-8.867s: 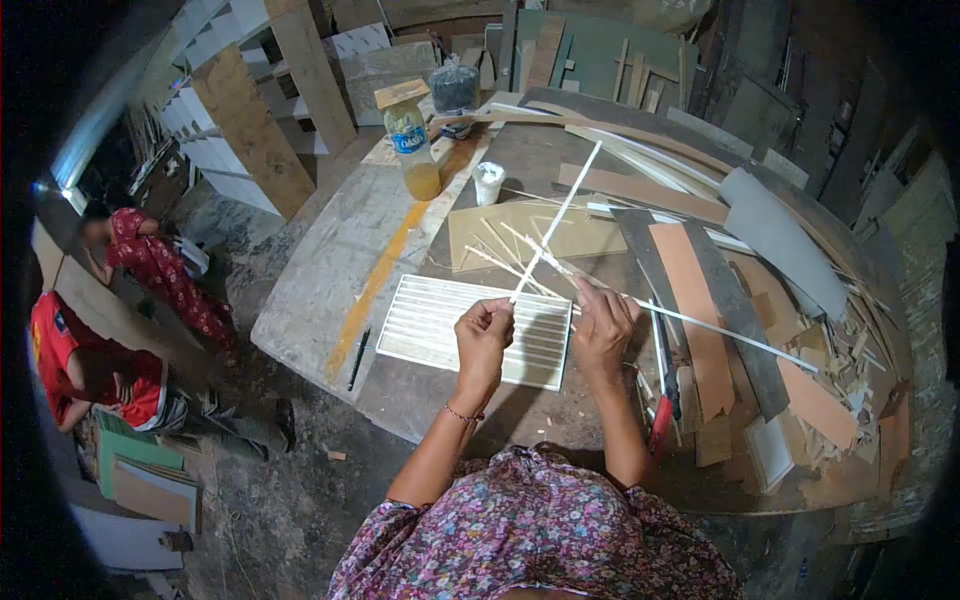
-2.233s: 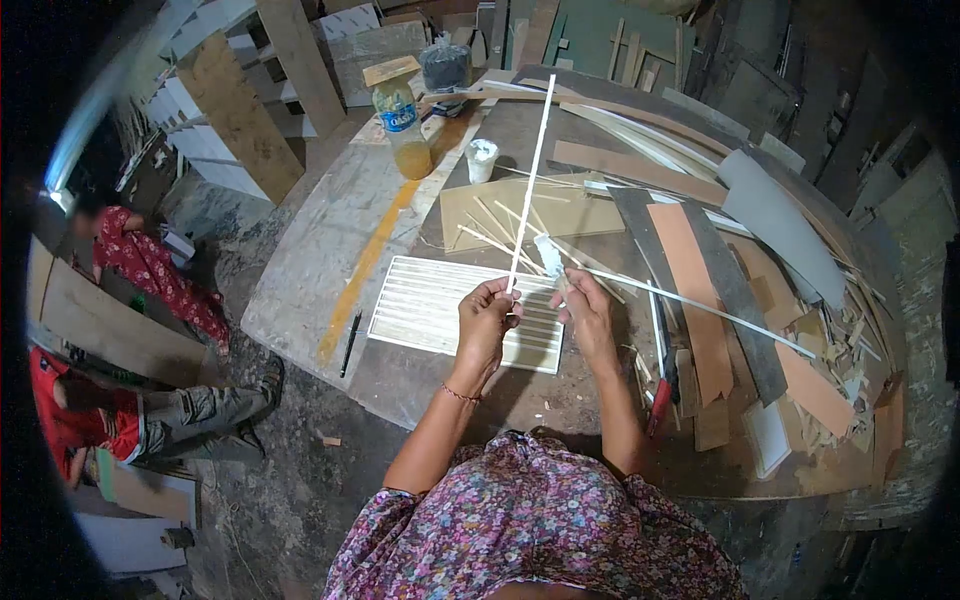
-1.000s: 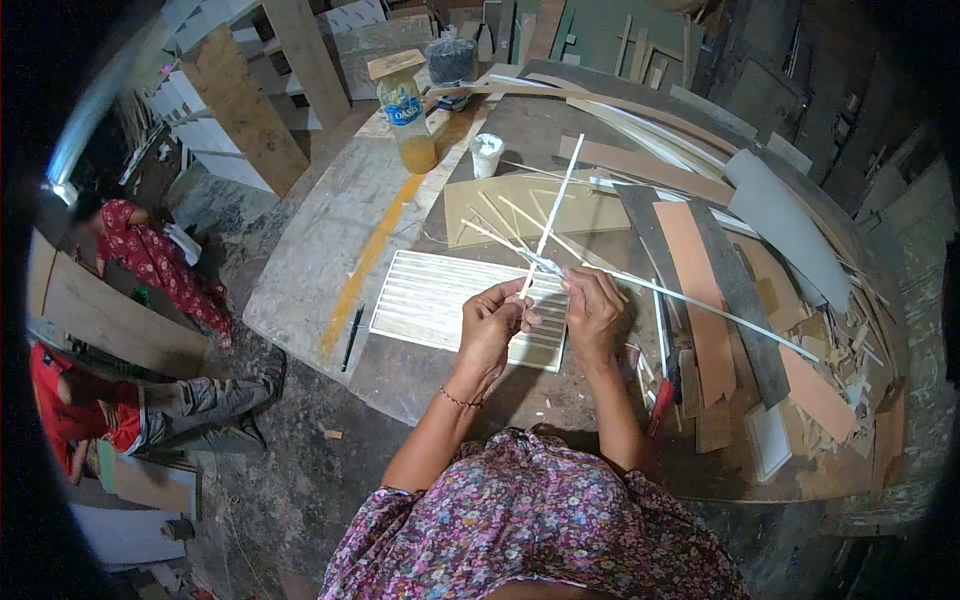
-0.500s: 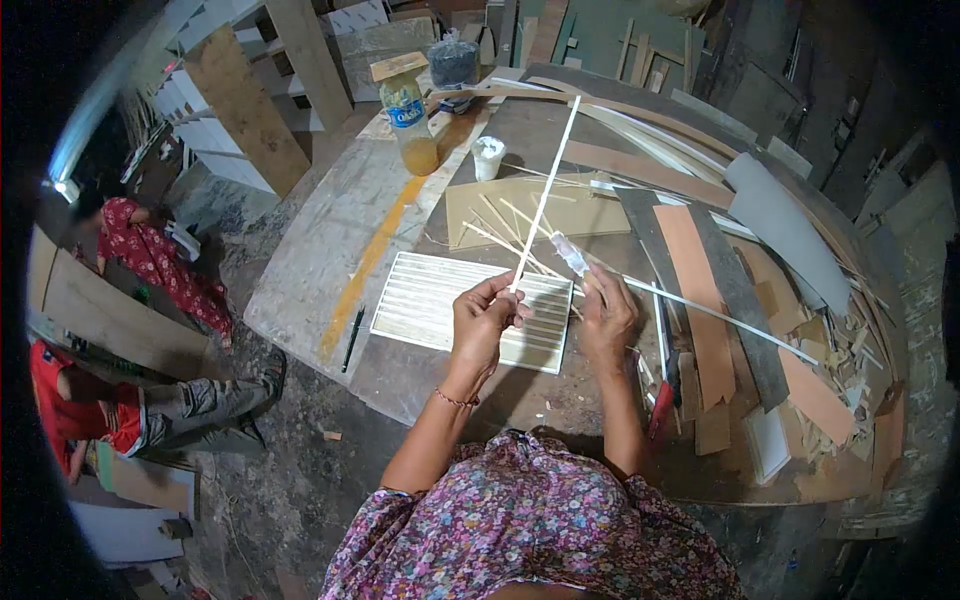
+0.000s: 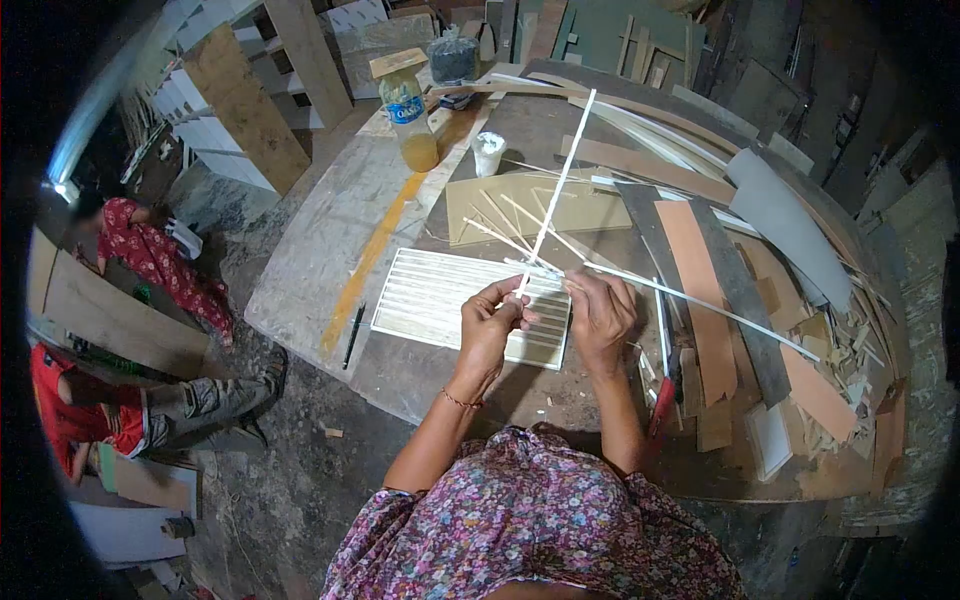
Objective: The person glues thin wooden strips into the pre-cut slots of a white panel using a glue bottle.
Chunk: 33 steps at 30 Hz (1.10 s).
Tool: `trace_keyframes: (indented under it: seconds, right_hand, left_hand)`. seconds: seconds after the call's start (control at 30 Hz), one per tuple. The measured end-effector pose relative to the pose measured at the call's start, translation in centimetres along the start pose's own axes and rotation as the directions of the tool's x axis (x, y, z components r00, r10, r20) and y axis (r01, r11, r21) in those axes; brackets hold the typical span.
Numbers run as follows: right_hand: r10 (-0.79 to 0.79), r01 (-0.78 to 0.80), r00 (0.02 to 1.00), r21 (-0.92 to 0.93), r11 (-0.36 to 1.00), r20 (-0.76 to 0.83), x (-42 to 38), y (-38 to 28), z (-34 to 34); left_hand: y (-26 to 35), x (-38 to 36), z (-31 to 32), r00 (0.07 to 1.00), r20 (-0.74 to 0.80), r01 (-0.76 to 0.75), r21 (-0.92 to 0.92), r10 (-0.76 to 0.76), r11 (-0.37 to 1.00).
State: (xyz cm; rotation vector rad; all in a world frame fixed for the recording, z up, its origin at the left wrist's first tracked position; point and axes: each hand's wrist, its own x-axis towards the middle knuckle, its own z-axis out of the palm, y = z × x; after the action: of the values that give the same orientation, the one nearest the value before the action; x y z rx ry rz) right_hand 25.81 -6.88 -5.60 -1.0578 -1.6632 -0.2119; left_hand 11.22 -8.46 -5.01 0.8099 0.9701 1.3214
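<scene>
My left hand [image 5: 488, 325] pinches the lower end of a long, thin white wooden strip [image 5: 562, 182], which slants up and away over the table. My right hand [image 5: 602, 318] is closed on a small flat applicator [image 5: 540, 268] smeared with white paste; its tip meets or crosses the strip just above my left fingers. Most of its handle is hidden by my fingers. Beneath both hands lies a light rectangular slatted panel [image 5: 425, 300]. Several thin sticks [image 5: 500, 232] lie scattered beyond it on a tan board [image 5: 470, 195]. A white cup of paste [image 5: 488, 155] stands farther back.
A bottle of yellowish liquid [image 5: 408, 125] stands at the back left, and a pen [image 5: 354, 335] lies left of the panel. Veneer strips [image 5: 695, 300], a rolled grey sheet [image 5: 785, 230] and a red-handled tool [image 5: 662, 400] occupy the right. Two people [image 5: 150, 245] are off to the left.
My right hand has turned, bringing the applicator from right of the strip down and left against or across it. The strip has shifted slightly right, still in my left hand.
</scene>
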Motion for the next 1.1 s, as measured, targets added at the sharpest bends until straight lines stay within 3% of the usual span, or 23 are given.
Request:
trace_keyframes:
  seconds: [0.13,0.23,0.33,0.53,0.73,0.93,1.1]
  right_hand:
    - [-0.001,-0.001,0.999,0.045,0.999,0.037,0.1,-0.1,0.0]
    - [0.229,-0.252,0.965,0.22,0.942,0.126,-0.1,-0.6,0.3]
    - [0.425,-0.525,0.851,0.448,0.724,0.309,-0.2,-0.9,0.2]
    - [0.414,-0.558,0.825,0.445,0.7,0.383,-0.8,0.0,1.3]
    - [0.391,-0.486,0.863,0.312,0.816,0.321,-0.6,0.0,1.4]
    - [0.238,-0.284,0.949,0.234,0.93,0.205,-1.3,1.1,1.8]
    - [0.244,-0.299,0.942,0.241,0.924,0.23,-1.2,0.8,1.5]
  left_hand:
    - [0.1,-0.1,0.1,1.0,-0.01,-0.012,0.007,0.012,1.0]
    - [0.2,-0.2,0.2,1.0,0.001,-0.009,-0.007,0.009,1.0]
    - [0.4,-0.3,0.2,1.0,0.007,0.012,-0.032,-0.012,0.999]
    - [1.0,-0.5,0.6,0.998,0.03,0.056,-0.05,-0.054,0.997]
    - [1.4,-0.6,0.8,0.997,0.037,0.067,-0.055,-0.065,0.996]
    - [1.2,-0.4,0.6,0.997,0.052,0.06,-0.091,-0.055,0.994]
    - [1.0,-0.2,0.3,0.996,0.053,0.08,-0.107,-0.074,0.991]
